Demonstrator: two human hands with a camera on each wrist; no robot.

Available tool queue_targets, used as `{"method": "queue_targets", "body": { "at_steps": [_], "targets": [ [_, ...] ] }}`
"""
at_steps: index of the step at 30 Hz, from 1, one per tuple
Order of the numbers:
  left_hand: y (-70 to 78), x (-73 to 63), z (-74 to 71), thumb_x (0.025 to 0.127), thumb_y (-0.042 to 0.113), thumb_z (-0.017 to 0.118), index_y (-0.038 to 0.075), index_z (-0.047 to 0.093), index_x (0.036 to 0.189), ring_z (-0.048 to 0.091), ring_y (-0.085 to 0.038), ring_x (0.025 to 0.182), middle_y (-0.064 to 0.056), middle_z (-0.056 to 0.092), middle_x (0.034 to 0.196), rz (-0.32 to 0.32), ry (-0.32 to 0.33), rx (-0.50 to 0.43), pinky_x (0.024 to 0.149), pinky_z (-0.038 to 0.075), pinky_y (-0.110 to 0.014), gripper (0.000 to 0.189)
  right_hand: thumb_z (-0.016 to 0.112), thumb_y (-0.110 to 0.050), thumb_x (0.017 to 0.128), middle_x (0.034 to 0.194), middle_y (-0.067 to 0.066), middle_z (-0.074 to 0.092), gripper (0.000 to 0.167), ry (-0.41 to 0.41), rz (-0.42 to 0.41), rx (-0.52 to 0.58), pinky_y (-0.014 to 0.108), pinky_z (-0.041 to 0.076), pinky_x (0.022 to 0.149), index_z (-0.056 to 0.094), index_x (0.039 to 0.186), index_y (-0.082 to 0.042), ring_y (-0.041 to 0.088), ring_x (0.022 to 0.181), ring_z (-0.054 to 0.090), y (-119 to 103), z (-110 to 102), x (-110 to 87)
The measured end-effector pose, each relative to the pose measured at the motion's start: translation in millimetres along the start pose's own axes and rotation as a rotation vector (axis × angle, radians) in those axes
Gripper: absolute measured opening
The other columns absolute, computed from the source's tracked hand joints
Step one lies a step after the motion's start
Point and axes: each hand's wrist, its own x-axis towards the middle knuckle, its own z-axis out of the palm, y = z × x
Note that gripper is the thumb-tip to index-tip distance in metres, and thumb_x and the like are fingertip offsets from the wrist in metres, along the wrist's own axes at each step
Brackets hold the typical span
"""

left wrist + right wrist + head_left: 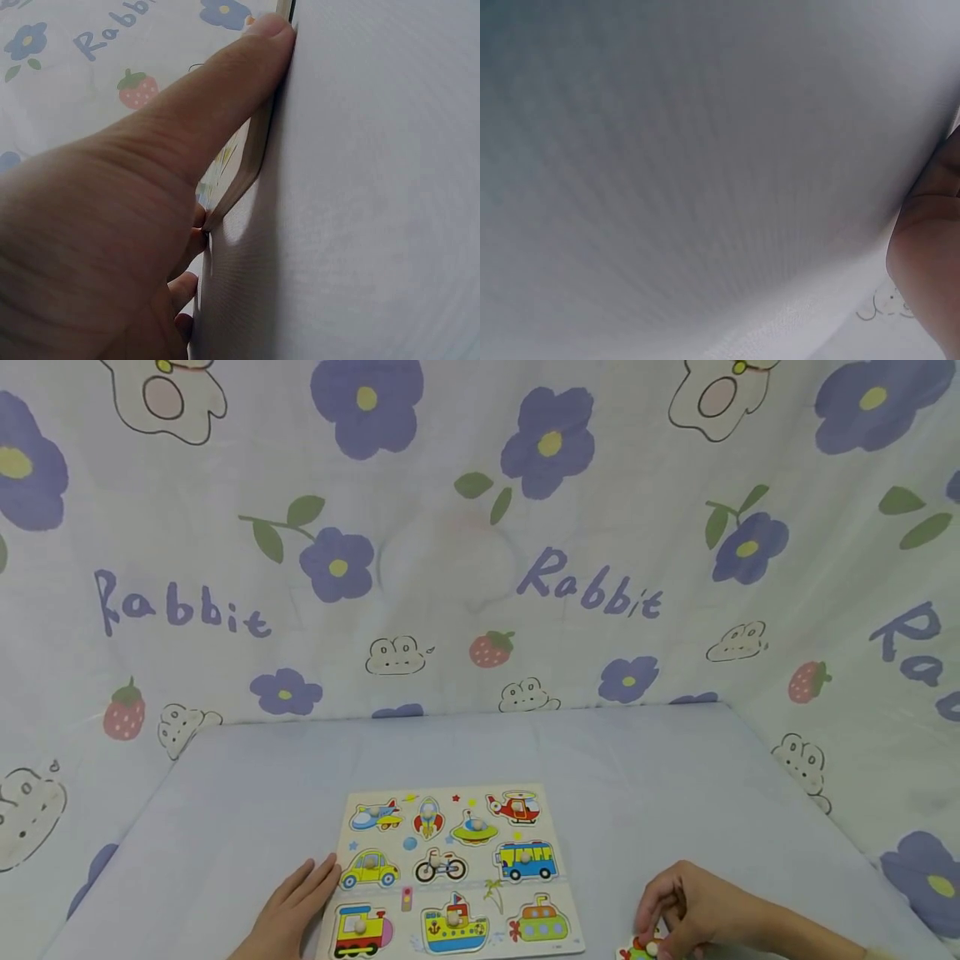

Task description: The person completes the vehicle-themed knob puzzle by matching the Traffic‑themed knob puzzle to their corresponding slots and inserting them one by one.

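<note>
A wooden peg puzzle board [412,893] with colourful vehicle pictures lies flat on the table. My left hand [291,910] rests at its left edge with fingers extended; in the left wrist view the straight thumb [217,90] lies along the board's side [259,142]. To the right of the board, my right hand [697,910] pinches a small red and green puzzle piece [633,953] with a round knob, low over the table at the bottom of the head view. Fingers hide much of that piece. The right wrist view has only part of the right hand [930,255].
Vehicle pieces with knobs sit on the board, among them a blue bus [527,862], a train [362,932] and a ship [454,927]. A pale cloth covers the table [645,785]. Behind it hangs a curtain [442,568] printed with flowers and rabbits.
</note>
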Motion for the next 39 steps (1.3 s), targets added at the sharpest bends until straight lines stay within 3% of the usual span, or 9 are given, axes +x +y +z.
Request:
{"method": "queue_targets", "body": {
  "at_steps": [7, 16, 24, 30, 39],
  "targets": [
    [-1.2, -0.9, 0.1, 0.062, 0.067, 0.080, -0.005, 0.049, 0.141, 0.036, -0.048, 0.130, -0.019, 0.045, 0.147, 0.007, 0.010, 0.004, 0.097, 0.037, -0.066, 0.112, 0.075, 0.008, 0.079, 0.096, 0.024, 0.070, 0.023, 0.004, 0.003, 0.019, 0.015, 0.041, 0.045, 0.069, 0.102, 0.010, 0.001, 0.051, 0.048, -1.1, 0.4, 1.3],
    [1.2, -1.0, -0.1, 0.063, 0.072, 0.077, -0.001, 0.047, 0.144, 0.033, -0.044, 0.134, -0.015, 0.042, 0.150, -0.061, -0.025, 0.000, 0.100, 0.035, -0.066, 0.113, 0.076, 0.008, 0.078, 0.096, 0.025, 0.070, 0.024, 0.028, 0.011, 0.000, 0.018, 0.037, 0.045, 0.069, 0.101, 0.009, 0.002, 0.052, 0.046, -4.5, 0.7, 4.6],
    [0.4, -0.3, 0.1, 0.064, 0.070, 0.077, -0.002, 0.047, 0.144, 0.033, -0.045, 0.134, -0.016, 0.042, 0.149, -0.046, -0.031, 0.003, 0.102, 0.033, -0.065, 0.111, 0.076, 0.008, 0.078, 0.095, 0.024, 0.071, 0.024, 0.031, 0.009, -0.005, 0.019, 0.034, 0.045, 0.068, 0.100, 0.011, 0.002, 0.053, 0.045, -8.1, 0.7, 8.2],
    [-1.1, -0.6, 1.3, 0.064, 0.071, 0.077, -0.002, 0.049, 0.143, 0.034, -0.045, 0.133, -0.016, 0.044, 0.148, -0.032, -0.010, 0.017, 0.100, 0.034, -0.065, 0.111, 0.079, 0.004, 0.077, 0.096, 0.024, 0.071, 0.026, 0.056, 0.028, -0.063, 0.016, 0.039, 0.051, 0.070, 0.101, 0.007, 0.003, 0.057, 0.047, -14.8, 0.9, 11.9],
    [-2.1, 0.7, 0.5, 0.064, 0.073, 0.076, -0.002, 0.048, 0.143, 0.035, -0.045, 0.133, -0.016, 0.044, 0.148, -0.016, -0.012, 0.030, 0.100, 0.036, -0.065, 0.112, 0.080, 0.000, 0.078, 0.095, 0.022, 0.071, 0.024, 0.074, 0.029, -0.143, 0.018, 0.034, 0.047, 0.072, 0.100, 0.002, 0.006, 0.057, 0.046, -22.9, -0.3, 20.7]
  ]
}}
